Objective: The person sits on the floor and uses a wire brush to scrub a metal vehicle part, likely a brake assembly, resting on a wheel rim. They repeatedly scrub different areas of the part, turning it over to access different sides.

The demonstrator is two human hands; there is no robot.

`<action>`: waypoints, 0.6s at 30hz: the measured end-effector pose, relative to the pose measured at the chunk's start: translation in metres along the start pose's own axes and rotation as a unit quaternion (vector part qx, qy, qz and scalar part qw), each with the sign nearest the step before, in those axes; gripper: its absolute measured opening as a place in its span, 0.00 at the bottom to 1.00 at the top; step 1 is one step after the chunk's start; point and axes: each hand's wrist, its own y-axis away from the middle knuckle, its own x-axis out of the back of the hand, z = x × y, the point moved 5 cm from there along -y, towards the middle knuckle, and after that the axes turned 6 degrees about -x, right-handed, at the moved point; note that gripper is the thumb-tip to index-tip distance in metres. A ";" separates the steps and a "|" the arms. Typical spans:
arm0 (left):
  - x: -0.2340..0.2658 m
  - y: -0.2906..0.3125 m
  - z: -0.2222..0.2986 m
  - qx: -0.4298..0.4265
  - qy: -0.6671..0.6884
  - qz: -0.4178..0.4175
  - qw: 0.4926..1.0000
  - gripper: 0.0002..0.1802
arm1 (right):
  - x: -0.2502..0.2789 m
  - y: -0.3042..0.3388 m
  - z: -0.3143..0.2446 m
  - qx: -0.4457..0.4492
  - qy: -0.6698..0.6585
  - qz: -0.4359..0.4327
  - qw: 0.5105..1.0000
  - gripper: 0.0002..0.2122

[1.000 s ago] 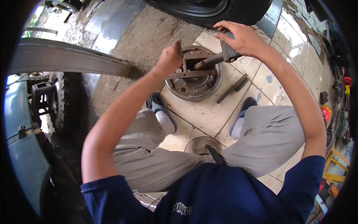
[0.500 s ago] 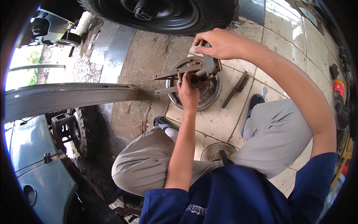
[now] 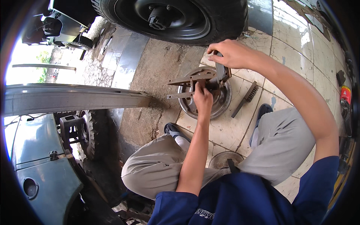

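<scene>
A rusty metal bracket assembly (image 3: 183, 80) with two flat arms lies across a round steel drum (image 3: 224, 98) on the floor. My left hand (image 3: 203, 100) is closed on the bracket between its two arms, near their right ends; the fingertips are partly hidden. At the far right end of the assembly stands a dark block-shaped piece (image 3: 222, 71). My right hand (image 3: 233, 53) curls over the top of that piece, hiding its upper end. A wire brush (image 3: 245, 98) lies on the tiles to the right of the drum, touched by neither hand.
A large tyre on a black wheel (image 3: 213, 32) stands just beyond the drum. From the left a grey metal beam (image 3: 75, 98) reaches toward it. A blue-grey vehicle body (image 3: 41, 150) is at lower left. Between my legs sits a round lid-like object (image 3: 217, 160).
The view has shifted, so the whole scene sits further right and lower. Both hands keep nearly the same places on the bracket assembly, with the left fingers slightly further in.
</scene>
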 end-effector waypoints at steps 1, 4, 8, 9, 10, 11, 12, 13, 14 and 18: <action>0.002 0.000 -0.002 0.063 0.069 0.013 0.995 0.22 | 0.002 0.000 -0.001 -0.012 -0.006 -0.018 1.000 0.18; 0.011 -0.003 0.014 -0.075 0.206 0.107 0.970 0.22 | 0.000 0.003 0.001 -0.005 -0.005 -0.011 1.000 0.18; -0.012 0.015 0.026 -0.081 0.041 -0.035 0.995 0.24 | -0.004 0.003 0.005 0.010 0.007 -0.023 1.000 0.18; -0.018 0.025 0.023 -0.142 0.034 -0.023 0.989 0.25 | -0.005 0.002 0.001 0.012 0.000 -0.031 0.999 0.18; -0.022 0.032 0.026 -0.164 0.020 -0.002 0.986 0.25 | -0.006 0.002 0.002 0.009 -0.004 -0.038 0.999 0.18; -0.024 0.039 0.029 -0.186 0.006 0.019 0.982 0.24 | -0.006 0.002 0.002 0.007 -0.008 -0.045 0.999 0.18; -0.026 0.044 0.032 -0.207 -0.006 0.040 0.977 0.24 | -0.007 0.003 0.003 0.026 -0.004 -0.029 0.999 0.18; -0.025 0.041 0.028 -0.194 -0.010 0.031 0.980 0.23 | -0.008 0.004 0.004 0.044 0.000 -0.013 0.999 0.19; -0.024 0.037 0.023 -0.186 -0.026 0.005 0.982 0.23 | -0.009 0.005 0.005 0.063 0.005 0.003 0.998 0.20; -0.022 0.035 0.024 -0.174 -0.025 -0.023 0.984 0.23 | -0.008 0.008 0.004 0.054 0.004 -0.007 0.999 0.19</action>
